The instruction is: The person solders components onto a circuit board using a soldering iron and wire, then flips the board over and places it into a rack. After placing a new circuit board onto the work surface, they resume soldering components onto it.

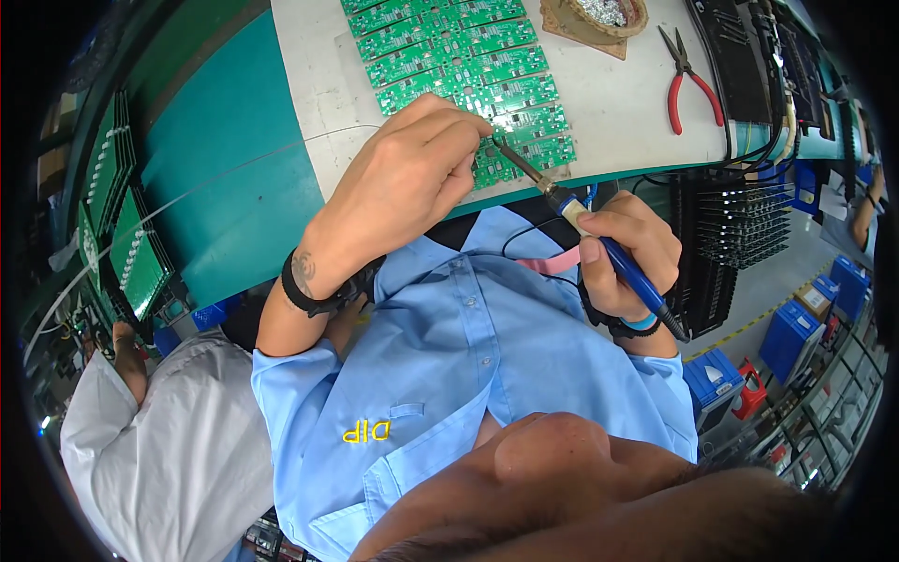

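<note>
On the white work surface at the top lies a panel of green circuit boards [459, 70], joined in rows. My left hand [403, 178] is closed above its near left part, pinching a thin solder wire [239, 157] that trails off to the left. My right hand [629, 248] grips a soldering iron [629, 272] by its blue and pale handle. The iron's dark tip slants up to the left and meets the boards close to my left fingertips. Those fingers partly hide the exact contact point.
Red-handled pliers [691, 89] and a bowl of silvery bits [613, 13] sit at the back right. Green boards stand in a rack [126, 229] at left, beside a person in grey [178, 440]. A black rack [740, 220] and blue bins [794, 339] are at right.
</note>
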`<state>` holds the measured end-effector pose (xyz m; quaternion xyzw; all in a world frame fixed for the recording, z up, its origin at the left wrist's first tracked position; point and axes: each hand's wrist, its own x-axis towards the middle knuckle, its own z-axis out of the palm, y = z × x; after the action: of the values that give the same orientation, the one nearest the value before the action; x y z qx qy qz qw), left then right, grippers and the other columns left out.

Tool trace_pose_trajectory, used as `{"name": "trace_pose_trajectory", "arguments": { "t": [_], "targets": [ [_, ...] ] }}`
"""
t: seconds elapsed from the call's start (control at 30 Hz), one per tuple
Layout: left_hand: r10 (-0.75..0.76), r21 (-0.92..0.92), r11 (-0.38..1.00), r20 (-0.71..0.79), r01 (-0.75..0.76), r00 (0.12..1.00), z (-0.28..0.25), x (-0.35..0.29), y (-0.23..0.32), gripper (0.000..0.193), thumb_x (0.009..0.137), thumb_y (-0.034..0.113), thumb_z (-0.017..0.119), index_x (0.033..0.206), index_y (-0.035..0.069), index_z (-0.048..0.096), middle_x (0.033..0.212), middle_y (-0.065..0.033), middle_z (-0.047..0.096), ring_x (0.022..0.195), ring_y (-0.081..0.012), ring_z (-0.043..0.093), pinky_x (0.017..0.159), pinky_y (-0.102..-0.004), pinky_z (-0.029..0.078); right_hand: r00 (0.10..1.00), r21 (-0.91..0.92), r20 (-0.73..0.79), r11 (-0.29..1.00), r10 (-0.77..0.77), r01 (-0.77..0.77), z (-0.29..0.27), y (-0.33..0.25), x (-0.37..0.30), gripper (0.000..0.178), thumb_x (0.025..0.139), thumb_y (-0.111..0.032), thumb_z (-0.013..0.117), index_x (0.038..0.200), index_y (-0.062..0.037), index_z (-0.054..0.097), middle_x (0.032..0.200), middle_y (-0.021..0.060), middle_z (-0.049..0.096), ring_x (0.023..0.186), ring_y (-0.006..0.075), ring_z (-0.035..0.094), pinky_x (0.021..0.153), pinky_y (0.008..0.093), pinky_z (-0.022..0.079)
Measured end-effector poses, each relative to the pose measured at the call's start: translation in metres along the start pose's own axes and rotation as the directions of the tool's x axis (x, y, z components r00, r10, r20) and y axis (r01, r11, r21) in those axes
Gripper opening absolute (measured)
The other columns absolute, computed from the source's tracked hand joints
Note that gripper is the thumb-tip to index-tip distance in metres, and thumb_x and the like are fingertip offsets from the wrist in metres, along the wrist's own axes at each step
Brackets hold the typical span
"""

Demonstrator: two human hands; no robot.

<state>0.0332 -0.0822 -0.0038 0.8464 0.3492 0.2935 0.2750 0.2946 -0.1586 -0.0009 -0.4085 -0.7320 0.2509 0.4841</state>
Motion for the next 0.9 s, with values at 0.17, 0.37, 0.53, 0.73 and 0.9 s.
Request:
{"name": "trace_pose_trajectory", "arguments": {
  "t": [0.17,0.37,0.53,0.73,0.9],
  "targets": [
    [-0.003,0.0,1.0,0.008,0.003,1.0,0.0008,-0.0005,-0.0015,0.031,0.078,-0.007,0.072,0.109,-0.005,0.068,0.094,-0.0141,0.068,0.096,-0.0332,0.064,0.084,-0.0418,0.056,1.0,0.003,0.003,1.0,0.002,-0.002,0.0006,0.0004,0.0007,0.017,0.092,-0.009,0.073,0.098,0.0067,0.069,0.075,0.0129,0.065,0.06,0.0218,0.06,0.055,0.0312,0.045],
    [0.001,0.019,1.0,0.009,-0.001,1.0,0.0019,-0.0005,-0.0009,0.031,0.077,-0.006,0.073,0.107,-0.005,0.067,0.097,-0.0142,0.069,0.099,-0.0331,0.065,0.086,-0.0415,0.056,1.0,-0.002,0.017,1.0,0.001,-0.001,0.0006,0.0006,0.0015,0.017,0.092,-0.009,0.073,0.098,0.0064,0.069,0.075,0.013,0.066,0.059,0.0219,0.06,0.055,0.0307,0.045],
    [0.014,0.047,0.999,0.023,-0.015,1.0,0.0024,0.0004,0.0003,0.026,0.078,-0.005,0.073,0.102,-0.004,0.066,0.103,-0.0144,0.069,0.102,-0.033,0.065,0.088,-0.0414,0.056,1.0,-0.023,0.027,1.0,0.0,0.001,0.0003,-0.0022,0.0021,0.017,0.092,-0.008,0.073,0.099,0.0065,0.069,0.075,0.0135,0.066,0.059,0.0222,0.06,0.054,0.0307,0.046],
    [0.016,0.073,0.997,0.026,-0.017,1.0,0.0033,0.0008,0.0011,0.022,0.079,-0.005,0.073,0.099,-0.003,0.065,0.105,-0.0142,0.069,0.104,-0.0331,0.064,0.089,-0.0412,0.055,0.999,-0.052,0.05,0.999,-0.001,0.004,0.0003,-0.0054,0.0022,0.015,0.093,-0.007,0.072,0.102,0.005,0.068,0.076,0.0139,0.067,0.06,0.0225,0.062,0.055,0.0313,0.047],
    [0.009,0.073,0.997,0.028,-0.011,1.0,0.0045,0.0018,0.0005,0.022,0.079,-0.005,0.073,0.099,-0.003,0.065,0.104,-0.0138,0.068,0.102,-0.0333,0.063,0.089,-0.0408,0.055,1.0,-0.054,0.019,0.999,-0.002,0.003,0.0017,-0.0053,0.0045,0.017,0.081,0.0,0.076,0.098,0.0018,0.073,0.075,0.0111,0.07,0.057,0.0228,0.065,0.053,0.0303,0.051]
  ]
}}
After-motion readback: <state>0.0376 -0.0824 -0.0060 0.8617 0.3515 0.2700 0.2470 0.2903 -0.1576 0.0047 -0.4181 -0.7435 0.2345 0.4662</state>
